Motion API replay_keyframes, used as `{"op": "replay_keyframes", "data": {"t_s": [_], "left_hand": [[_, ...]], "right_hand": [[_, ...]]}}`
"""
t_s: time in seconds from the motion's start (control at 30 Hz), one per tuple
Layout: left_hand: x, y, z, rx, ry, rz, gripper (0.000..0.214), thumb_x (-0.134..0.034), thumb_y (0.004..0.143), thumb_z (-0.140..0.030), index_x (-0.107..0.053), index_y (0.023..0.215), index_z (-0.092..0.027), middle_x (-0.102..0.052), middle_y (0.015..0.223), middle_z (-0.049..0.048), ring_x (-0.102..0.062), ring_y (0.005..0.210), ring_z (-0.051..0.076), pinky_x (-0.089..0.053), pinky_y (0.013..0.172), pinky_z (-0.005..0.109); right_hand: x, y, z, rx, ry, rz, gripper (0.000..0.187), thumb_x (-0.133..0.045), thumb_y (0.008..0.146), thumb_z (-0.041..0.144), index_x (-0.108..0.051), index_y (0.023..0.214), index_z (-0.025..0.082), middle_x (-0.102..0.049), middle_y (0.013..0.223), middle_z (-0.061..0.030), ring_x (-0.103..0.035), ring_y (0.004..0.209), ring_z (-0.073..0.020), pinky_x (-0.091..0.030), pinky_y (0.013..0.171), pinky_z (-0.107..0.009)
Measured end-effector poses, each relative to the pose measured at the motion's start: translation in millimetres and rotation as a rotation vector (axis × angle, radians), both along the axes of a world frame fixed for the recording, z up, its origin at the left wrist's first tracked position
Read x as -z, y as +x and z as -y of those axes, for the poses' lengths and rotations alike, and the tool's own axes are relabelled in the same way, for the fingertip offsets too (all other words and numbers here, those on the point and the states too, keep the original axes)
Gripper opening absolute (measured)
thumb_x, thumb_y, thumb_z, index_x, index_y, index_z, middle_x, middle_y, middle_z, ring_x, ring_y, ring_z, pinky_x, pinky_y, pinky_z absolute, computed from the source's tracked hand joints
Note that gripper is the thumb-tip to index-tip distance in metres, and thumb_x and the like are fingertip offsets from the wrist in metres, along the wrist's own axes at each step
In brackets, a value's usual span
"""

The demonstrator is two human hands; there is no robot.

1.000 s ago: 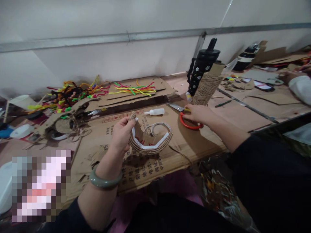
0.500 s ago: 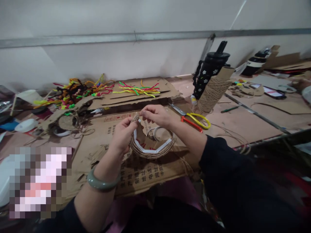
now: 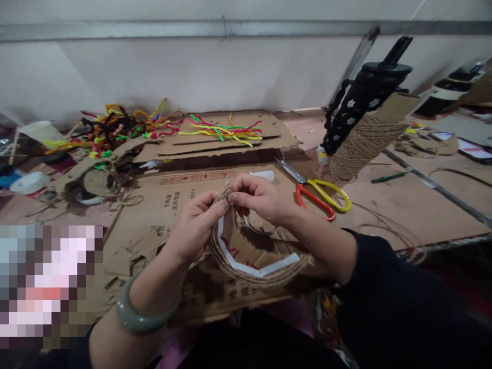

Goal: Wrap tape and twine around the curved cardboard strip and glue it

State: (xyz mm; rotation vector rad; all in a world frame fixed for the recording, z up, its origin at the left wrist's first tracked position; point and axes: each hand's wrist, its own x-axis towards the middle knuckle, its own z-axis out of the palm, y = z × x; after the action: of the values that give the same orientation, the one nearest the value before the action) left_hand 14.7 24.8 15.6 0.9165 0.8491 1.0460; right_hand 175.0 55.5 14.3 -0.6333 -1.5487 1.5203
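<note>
My left hand [image 3: 200,220] is closed around the upper left end of a curved cardboard piece [image 3: 255,274] covered in rows of brown twine, with a white strip along its inner edge. At the tip of that end, my right hand [image 3: 257,197] pinches with thumb and fingers against the piece, close to my left thumb. The fingers hide what lies between them. Beneath the piece is a flattened cardboard sheet [image 3: 154,205] with printed writing. A pale ring [image 3: 263,229], perhaps a tape roll, lies partly hidden under my right wrist. Behind the right hand shows a white object [image 3: 263,176].
Scissors [image 3: 303,182] with red and yellow handles lie open-bladed to the right. Behind them stand a twine cone [image 3: 363,141] and a black flowered bottle [image 3: 365,97]. Colourful fuzzy stems [image 3: 226,130] lie on cardboard at the back. A twine-wrapped cardboard form [image 3: 96,182] sits left.
My right fingers have come down against the tip of the curved piece, beside my left thumb. The piece's free end has swung lower right. The camera view has shifted closer.
</note>
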Motion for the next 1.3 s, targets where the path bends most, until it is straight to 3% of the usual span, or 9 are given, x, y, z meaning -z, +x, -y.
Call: {"op": "replay_keyframes", "data": {"t_s": [0.23, 0.53, 0.87, 1.0, 1.2, 1.3], "left_hand": [[-7.4, 1.6, 4.3, 0.199, -0.011, 0.080, 0.025, -0.083, 0.065, -0.033, -0.067, 0.070, -0.014, -0.065, 0.055, 0.0008, -0.055, 0.045, 0.008, -0.042, 0.043, 0.015], [-5.7, 3.5, 3.9, 0.193, -0.087, 0.004, 0.028, -0.083, 0.064, -0.036, -0.068, 0.076, -0.016, -0.062, 0.052, 0.0016, -0.052, 0.042, 0.009, -0.039, 0.040, 0.018], [-2.9, 6.9, 3.1, 0.186, -0.054, 0.044, 0.028, -0.083, 0.063, -0.036, -0.068, 0.074, -0.015, -0.061, 0.050, 0.0012, -0.050, 0.041, 0.008, -0.036, 0.038, 0.017], [-2.3, 4.6, -0.6, 0.095, -0.012, 0.001, 0.030, -0.084, 0.061, -0.037, -0.067, 0.070, -0.014, -0.064, 0.053, 0.0020, -0.052, 0.041, 0.008, -0.039, 0.039, 0.016], [3.9, -6.6, -17.3, -0.333, 0.048, 0.025, 0.021, -0.081, 0.064, -0.028, -0.064, 0.071, -0.017, -0.066, 0.060, -0.0036, -0.057, 0.047, 0.007, -0.049, 0.051, 0.017], [5.7, -9.8, -24.2, -0.453, 0.108, 0.051, 0.019, -0.079, 0.066, -0.028, -0.065, 0.074, -0.018, -0.069, 0.067, -0.0031, -0.062, 0.054, 0.008, -0.051, 0.057, 0.018]], "right_hand": [[1.7, 8.5, -1.0, -0.208, -0.040, -0.072, 0.034, -0.072, 0.078, 0.042, -0.050, 0.073, 0.017, -0.057, 0.056, 0.0059, -0.049, 0.047, -0.0048, -0.037, 0.045, -0.016], [0.3, 13.1, -5.7, -0.197, -0.065, 0.008, 0.039, -0.074, 0.073, 0.048, -0.050, 0.071, 0.018, -0.052, 0.056, 0.0076, -0.045, 0.047, -0.0043, -0.036, 0.044, -0.016], [3.5, 14.3, -8.7, -0.126, -0.033, 0.033, 0.041, -0.075, 0.070, 0.050, -0.052, 0.073, 0.017, -0.052, 0.059, 0.0069, -0.047, 0.050, -0.0051, -0.037, 0.046, -0.017], [6.2, 12.5, -10.0, -0.043, -0.034, 0.084, 0.043, -0.071, 0.072, 0.056, -0.054, 0.076, 0.017, -0.054, 0.059, 0.0059, -0.047, 0.050, -0.0055, -0.038, 0.047, -0.018], [11.7, 15.8, -15.4, 0.118, -0.134, 0.022, 0.056, -0.057, 0.075, 0.073, -0.059, 0.081, 0.017, -0.060, 0.065, 0.0008, -0.053, 0.055, -0.0092, -0.042, 0.051, -0.021], [12.6, 17.6, -15.0, 0.173, -0.168, -0.047, 0.063, -0.049, 0.075, 0.079, -0.062, 0.083, 0.017, -0.061, 0.070, -0.0011, -0.054, 0.059, -0.0106, -0.042, 0.052, -0.022]]}}
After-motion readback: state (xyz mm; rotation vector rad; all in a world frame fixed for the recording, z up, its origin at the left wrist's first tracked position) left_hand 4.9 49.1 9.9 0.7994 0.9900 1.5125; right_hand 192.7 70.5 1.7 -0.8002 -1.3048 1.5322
